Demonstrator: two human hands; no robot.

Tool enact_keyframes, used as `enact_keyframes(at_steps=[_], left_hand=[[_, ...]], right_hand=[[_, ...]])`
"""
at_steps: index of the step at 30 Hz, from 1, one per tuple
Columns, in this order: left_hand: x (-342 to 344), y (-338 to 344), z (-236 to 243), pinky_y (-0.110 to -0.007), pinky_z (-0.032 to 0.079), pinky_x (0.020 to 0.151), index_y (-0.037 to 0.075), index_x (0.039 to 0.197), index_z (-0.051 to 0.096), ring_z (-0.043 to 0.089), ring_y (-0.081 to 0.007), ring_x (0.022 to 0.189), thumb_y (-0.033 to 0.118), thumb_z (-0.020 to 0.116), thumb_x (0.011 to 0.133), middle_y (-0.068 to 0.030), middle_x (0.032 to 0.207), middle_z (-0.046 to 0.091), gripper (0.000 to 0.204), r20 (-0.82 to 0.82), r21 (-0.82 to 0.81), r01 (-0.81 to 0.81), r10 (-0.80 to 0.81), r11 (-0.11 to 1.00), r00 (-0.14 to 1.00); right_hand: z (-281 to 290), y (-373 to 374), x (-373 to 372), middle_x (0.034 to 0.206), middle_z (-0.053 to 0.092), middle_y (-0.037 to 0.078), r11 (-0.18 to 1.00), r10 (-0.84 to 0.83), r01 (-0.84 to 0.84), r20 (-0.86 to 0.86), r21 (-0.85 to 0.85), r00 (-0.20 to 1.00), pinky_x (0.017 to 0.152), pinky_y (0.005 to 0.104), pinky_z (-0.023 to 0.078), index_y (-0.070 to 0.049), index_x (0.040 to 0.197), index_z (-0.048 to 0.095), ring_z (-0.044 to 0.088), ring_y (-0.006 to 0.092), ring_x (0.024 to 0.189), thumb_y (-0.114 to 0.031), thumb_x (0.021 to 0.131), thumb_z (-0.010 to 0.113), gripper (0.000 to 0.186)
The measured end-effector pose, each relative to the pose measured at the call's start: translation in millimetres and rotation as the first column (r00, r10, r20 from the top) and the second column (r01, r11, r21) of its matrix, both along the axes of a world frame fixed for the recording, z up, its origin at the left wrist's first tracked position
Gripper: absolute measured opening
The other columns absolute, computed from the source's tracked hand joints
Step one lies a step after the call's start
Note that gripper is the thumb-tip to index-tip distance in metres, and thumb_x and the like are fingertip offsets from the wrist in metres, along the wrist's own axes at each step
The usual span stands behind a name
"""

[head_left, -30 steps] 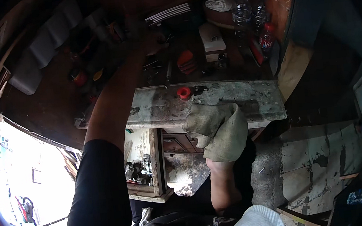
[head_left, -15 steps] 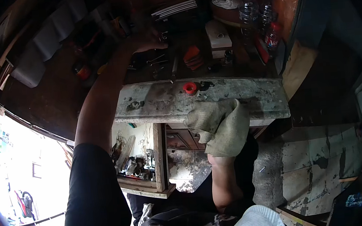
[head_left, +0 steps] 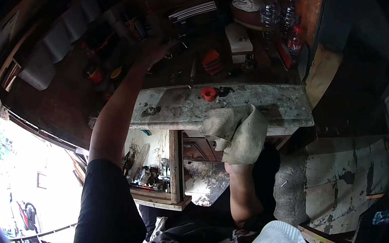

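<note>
My left hand point(head_left: 156, 51) reaches over the dark desktop among small metal pieces and thin rods; its fingers are blurred and dim, so what they hold is unclear. My right hand point(head_left: 236, 168) grips a greenish-grey cloth point(head_left: 241, 133), which covers its fingers, against the front of the worn pale ledge point(head_left: 164, 103). A red ring-shaped piece point(head_left: 208, 93) lies on that ledge above the cloth. Behind it are an orange stack of pads point(head_left: 211, 61), a slender metal tool point(head_left: 193, 70) and a pale box point(head_left: 240, 44).
Plastic bottles point(head_left: 269, 9) stand at back right beside a round stand with white cloth point(head_left: 246, 3). Cans point(head_left: 94, 75) and pale bins point(head_left: 35, 73) sit at left. An open drawer point(head_left: 176, 170) with hardware hangs below the ledge. A bright doorway fills the lower left.
The view has shifted, moving the desk rightward and slightly up. My left hand has moved slightly left relative to the desk's items. My right hand stays in the cloth.
</note>
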State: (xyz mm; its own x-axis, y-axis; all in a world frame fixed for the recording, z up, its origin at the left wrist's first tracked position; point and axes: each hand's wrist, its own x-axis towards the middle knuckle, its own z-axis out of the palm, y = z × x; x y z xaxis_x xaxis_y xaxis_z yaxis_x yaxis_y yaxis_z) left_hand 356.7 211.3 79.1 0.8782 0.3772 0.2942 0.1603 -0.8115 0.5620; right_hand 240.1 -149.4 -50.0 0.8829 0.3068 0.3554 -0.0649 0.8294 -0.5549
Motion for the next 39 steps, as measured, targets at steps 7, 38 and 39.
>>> enact_keyframes(at_steps=[7,38,39], left_hand=[[12.5,-5.2,3.2,-0.034,0.058,0.069,0.002,0.097,0.070,0.073,-0.0204,0.077,0.039,0.057,0.100,-0.0116,0.087,0.071,0.040,-0.052,-0.506,-0.190,0.189,0.841,0.981],[-136.3,-85.9,-10.7,-0.039,0.058,0.071,0.002,0.103,0.063,0.073,-0.0269,0.078,0.012,0.069,0.091,-0.0150,0.083,0.069,0.017,0.169,0.176,0.134,-0.164,0.975,0.972],[-163.1,-96.6,-6.7,-0.038,0.058,0.070,0.003,0.108,0.061,0.073,-0.0268,0.079,0.007,0.070,0.090,-0.0136,0.086,0.070,0.020,0.156,0.237,0.249,-0.290,0.939,0.944]], right_hand=[[11.7,3.4,-4.0,0.140,0.048,0.009,0.983,-0.110,0.117,0.053,-0.140,0.992,0.113,0.0356,0.041,-0.002,0.149,0.036,0.050,0.0174,0.129,-0.041,0.103,0.053,0.062],[-10.0,2.9,2.0,0.136,0.053,0.012,0.959,-0.171,0.175,0.036,-0.221,0.985,0.102,0.0344,0.050,0.000,0.146,0.040,0.057,0.0215,0.121,-0.034,0.101,0.054,0.058],[-8.8,3.5,2.2,0.134,0.055,0.013,0.996,-0.069,0.068,-0.013,-0.059,0.998,0.099,0.0338,0.052,0.001,0.146,0.039,0.060,0.0226,0.118,-0.041,0.102,0.051,0.062]])
